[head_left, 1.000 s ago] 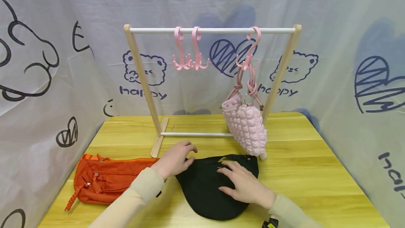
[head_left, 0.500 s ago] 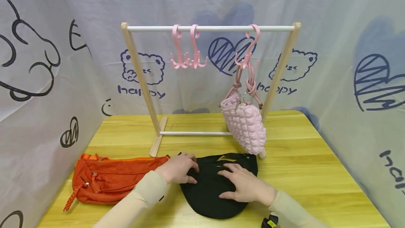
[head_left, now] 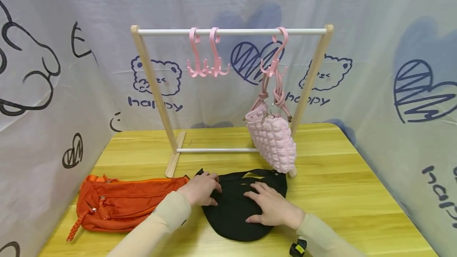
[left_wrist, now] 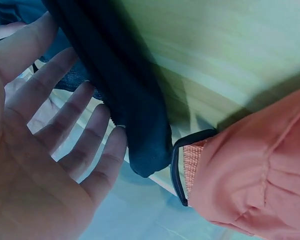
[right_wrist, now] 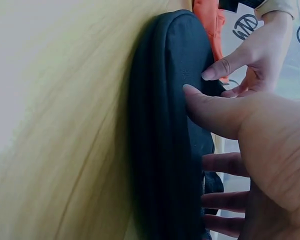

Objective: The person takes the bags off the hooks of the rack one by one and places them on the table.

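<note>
The right hand [head_left: 273,207] is spread, its fingertips over the black bag [head_left: 235,213], hiding part of the bag's right side. The left hand [head_left: 201,189] covers the bag's left end, fingers extended and apart; whether they press it is hard to tell. The bag lies on the table [head_left: 339,193], its lower end cut off in the right-wrist view. The left sleeve [head_left: 168,217] hides part of the orange bag [head_left: 119,201].
</note>
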A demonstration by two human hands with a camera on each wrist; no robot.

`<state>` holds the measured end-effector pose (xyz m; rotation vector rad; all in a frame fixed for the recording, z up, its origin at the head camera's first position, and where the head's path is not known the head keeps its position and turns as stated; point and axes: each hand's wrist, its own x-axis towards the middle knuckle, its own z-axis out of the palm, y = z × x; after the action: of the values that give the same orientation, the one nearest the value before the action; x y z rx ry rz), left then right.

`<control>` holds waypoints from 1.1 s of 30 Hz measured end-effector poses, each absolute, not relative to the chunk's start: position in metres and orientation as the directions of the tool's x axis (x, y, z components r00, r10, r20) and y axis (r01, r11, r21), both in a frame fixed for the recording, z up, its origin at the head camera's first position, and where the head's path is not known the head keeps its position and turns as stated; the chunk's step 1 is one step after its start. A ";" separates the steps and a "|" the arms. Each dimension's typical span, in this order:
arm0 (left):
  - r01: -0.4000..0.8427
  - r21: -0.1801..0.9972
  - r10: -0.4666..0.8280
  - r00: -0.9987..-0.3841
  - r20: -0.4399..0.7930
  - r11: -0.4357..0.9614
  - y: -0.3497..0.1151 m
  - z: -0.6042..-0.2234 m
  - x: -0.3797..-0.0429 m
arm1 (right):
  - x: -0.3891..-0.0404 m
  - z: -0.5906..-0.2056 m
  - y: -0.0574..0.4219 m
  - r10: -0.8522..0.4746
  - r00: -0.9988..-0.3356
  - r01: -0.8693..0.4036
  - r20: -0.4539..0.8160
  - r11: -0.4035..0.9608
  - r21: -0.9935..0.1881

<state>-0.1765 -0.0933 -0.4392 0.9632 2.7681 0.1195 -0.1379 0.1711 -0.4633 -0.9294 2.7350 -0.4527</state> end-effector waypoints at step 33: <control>0.588 0.420 0.422 -0.800 0.426 0.691 -0.030 -0.357 -0.214 | -0.164 -0.350 0.202 -0.169 -0.569 -0.710 0.805 0.594 -0.377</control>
<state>-0.2142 -0.0305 -0.3567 0.9696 3.1583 0.9665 -0.1644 0.2019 -0.3499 -1.1471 3.4202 -1.5180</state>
